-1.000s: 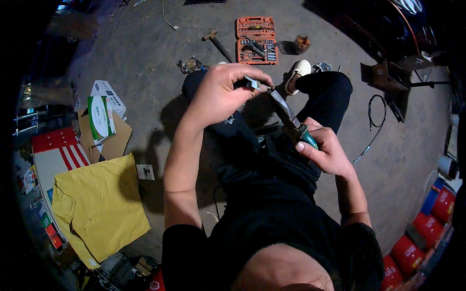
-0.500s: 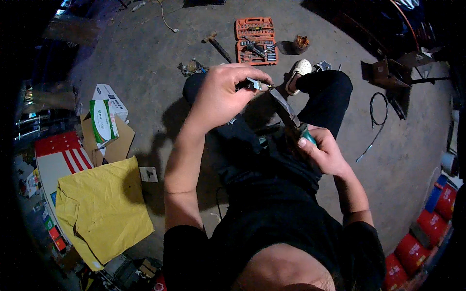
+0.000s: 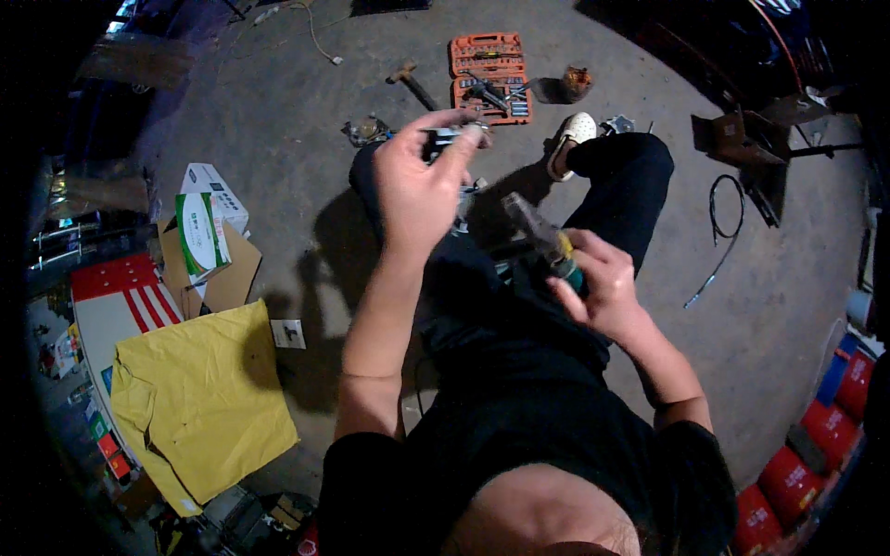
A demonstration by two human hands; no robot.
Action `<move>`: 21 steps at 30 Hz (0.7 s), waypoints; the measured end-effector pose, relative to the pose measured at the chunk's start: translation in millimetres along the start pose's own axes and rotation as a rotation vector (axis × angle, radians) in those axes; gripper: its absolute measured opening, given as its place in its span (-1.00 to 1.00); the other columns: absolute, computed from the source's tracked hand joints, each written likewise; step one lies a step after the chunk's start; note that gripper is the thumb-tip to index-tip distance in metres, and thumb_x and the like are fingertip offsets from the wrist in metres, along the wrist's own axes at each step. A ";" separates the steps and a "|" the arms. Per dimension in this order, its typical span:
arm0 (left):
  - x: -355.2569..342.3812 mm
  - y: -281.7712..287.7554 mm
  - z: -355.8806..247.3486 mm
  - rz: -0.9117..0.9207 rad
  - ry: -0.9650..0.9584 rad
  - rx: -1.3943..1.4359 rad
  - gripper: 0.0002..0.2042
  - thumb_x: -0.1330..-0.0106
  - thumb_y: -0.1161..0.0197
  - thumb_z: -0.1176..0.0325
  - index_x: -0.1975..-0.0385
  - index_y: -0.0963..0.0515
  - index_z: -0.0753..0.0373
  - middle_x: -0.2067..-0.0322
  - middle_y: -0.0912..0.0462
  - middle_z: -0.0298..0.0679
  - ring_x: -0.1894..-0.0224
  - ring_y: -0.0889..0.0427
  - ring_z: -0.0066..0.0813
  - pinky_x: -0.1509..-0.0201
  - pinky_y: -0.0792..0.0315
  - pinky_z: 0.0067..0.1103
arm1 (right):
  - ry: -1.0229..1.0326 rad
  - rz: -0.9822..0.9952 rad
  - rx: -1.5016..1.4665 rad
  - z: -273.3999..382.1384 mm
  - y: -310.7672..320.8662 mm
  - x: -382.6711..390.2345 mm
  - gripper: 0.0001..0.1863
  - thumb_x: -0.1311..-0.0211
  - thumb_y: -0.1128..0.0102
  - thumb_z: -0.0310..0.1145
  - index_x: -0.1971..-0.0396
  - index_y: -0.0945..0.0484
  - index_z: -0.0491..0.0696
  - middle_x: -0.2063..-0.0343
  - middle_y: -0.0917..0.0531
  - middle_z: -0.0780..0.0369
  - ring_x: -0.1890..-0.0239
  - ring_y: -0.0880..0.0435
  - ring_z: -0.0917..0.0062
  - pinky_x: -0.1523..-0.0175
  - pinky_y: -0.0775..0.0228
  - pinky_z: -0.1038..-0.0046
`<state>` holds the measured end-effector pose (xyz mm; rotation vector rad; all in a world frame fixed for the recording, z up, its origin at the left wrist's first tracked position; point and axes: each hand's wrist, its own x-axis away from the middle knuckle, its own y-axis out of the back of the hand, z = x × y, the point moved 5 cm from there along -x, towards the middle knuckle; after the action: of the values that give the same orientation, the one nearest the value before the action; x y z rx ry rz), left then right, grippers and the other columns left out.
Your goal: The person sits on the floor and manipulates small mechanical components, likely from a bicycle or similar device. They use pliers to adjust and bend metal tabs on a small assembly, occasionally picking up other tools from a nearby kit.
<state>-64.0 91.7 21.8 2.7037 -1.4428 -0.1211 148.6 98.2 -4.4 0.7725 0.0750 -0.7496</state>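
Left hand [image 3: 413, 190], thumb and fingers pinched on a small dark-and-silver part [image 3: 439, 142] (too blurry to name); right hand [image 3: 603, 285], fingers wrapped round the green-and-yellow grip of a metal-headed tool [image 3: 533, 224], its head angled up-left, apart from the part. Floor ahead: open orange socket case [image 3: 475, 40]; hammer [image 3: 413, 85] just left of it; yellow cloth [image 3: 209, 398] at far left.

One green-handled tool [image 3: 538, 228], one hammer [image 3: 413, 87], one orange toolcase [image 3: 488, 42].
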 end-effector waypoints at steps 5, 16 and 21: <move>3.2 1.3 -4.1 0.085 0.003 0.147 -0.84 -0.19 -0.25 0.46 0.27 -0.57 0.39 0.49 -0.63 -0.28 0.63 -0.38 -0.74 0.54 -0.27 -0.77 | -0.086 0.012 -0.163 -2.2 -4.4 0.3 -0.78 0.04 -0.27 -0.40 0.40 -0.54 -0.22 0.33 -0.57 0.07 0.39 -0.60 0.23 0.30 -0.47 0.39; 13.0 -4.3 -15.7 0.169 -0.050 0.152 -0.81 -0.18 -0.27 0.48 0.23 -0.59 0.38 0.49 -0.63 -0.31 0.61 -0.44 -0.77 0.54 -0.31 -0.80 | -0.079 0.001 -0.202 -0.8 4.0 -9.4 -0.79 0.02 -0.25 -0.43 0.38 -0.55 -0.24 0.28 -0.58 0.05 0.34 -0.61 0.24 0.26 -0.46 0.42; 17.5 -7.6 -26.6 0.170 -0.079 0.138 -0.85 -0.17 -0.27 0.51 0.28 -0.59 0.38 0.47 -0.64 -0.26 0.62 -0.41 -0.73 0.54 -0.29 -0.77 | -0.091 0.035 -0.234 -1.7 3.8 -9.7 -0.78 -0.01 -0.25 -0.41 0.40 -0.55 -0.26 0.29 -0.57 0.05 0.33 -0.61 0.24 0.25 -0.45 0.40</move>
<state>-45.2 82.1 46.8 2.6941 -1.7581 -0.1240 144.2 106.8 -0.2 0.5158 0.0657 -0.7267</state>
